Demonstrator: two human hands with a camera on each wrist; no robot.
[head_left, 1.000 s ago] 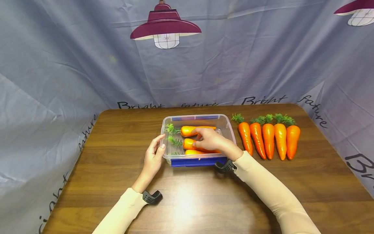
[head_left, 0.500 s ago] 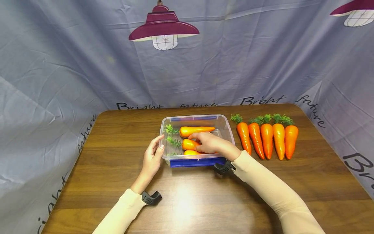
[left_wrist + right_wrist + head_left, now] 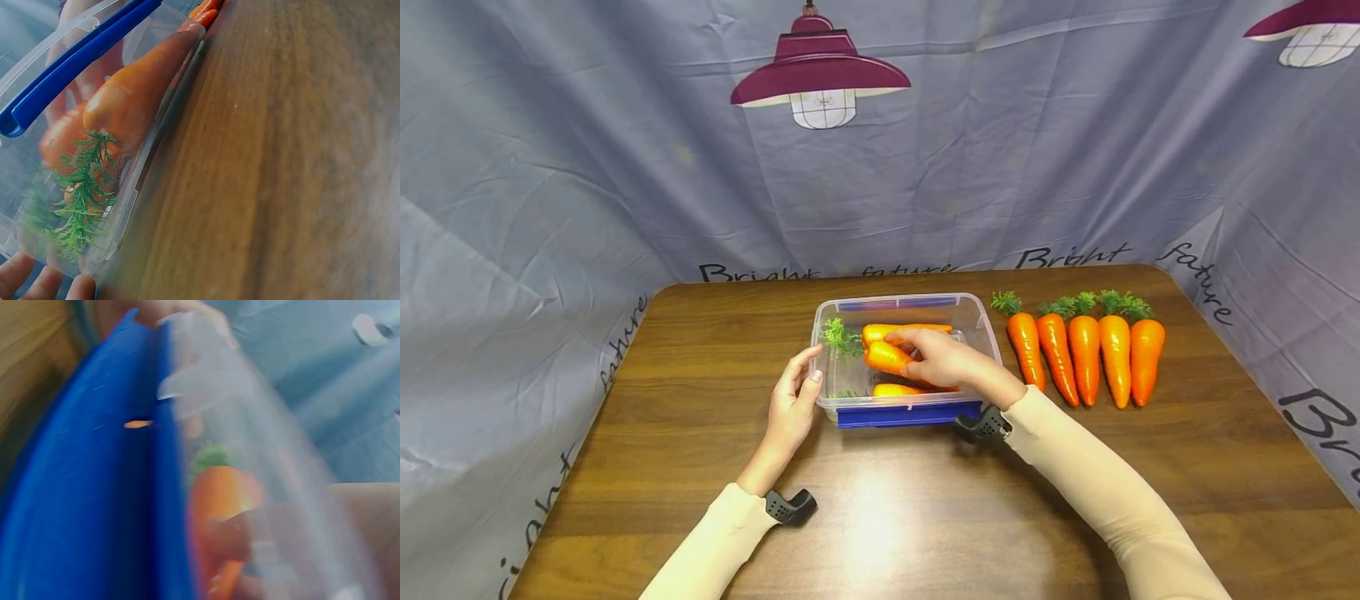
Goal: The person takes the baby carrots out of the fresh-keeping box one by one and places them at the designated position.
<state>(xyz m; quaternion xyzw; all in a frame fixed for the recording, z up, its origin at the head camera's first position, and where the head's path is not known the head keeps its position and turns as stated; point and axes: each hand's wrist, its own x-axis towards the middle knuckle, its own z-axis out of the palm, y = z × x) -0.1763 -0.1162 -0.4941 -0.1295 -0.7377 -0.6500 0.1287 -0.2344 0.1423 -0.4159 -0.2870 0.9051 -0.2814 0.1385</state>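
A clear plastic box (image 3: 982,337) with blue side clips (image 3: 910,415) stands on the table, lidless, with carrots in it. My right hand (image 3: 943,357) reaches inside and grips the middle carrot (image 3: 886,357), thumb on one side and fingers on the other. Its thick end is raised and lies close to the rear carrot (image 3: 874,333). The front carrot (image 3: 897,390) lies along the near wall; its leafy top (image 3: 81,200) shows through the plastic in the left wrist view. My left hand (image 3: 792,398) rests against the box's left wall with fingers extended. The right wrist view is blurred.
Several carrots (image 3: 1085,358) lie side by side right of the box, leaves toward the back. The wooden table (image 3: 715,350) ends at a printed grey curtain (image 3: 925,192) behind and at the sides.
My right hand has taken hold of the middle carrot and raised its thick end toward the rear one, leaves moving along. The left hand and box stay nearly still.
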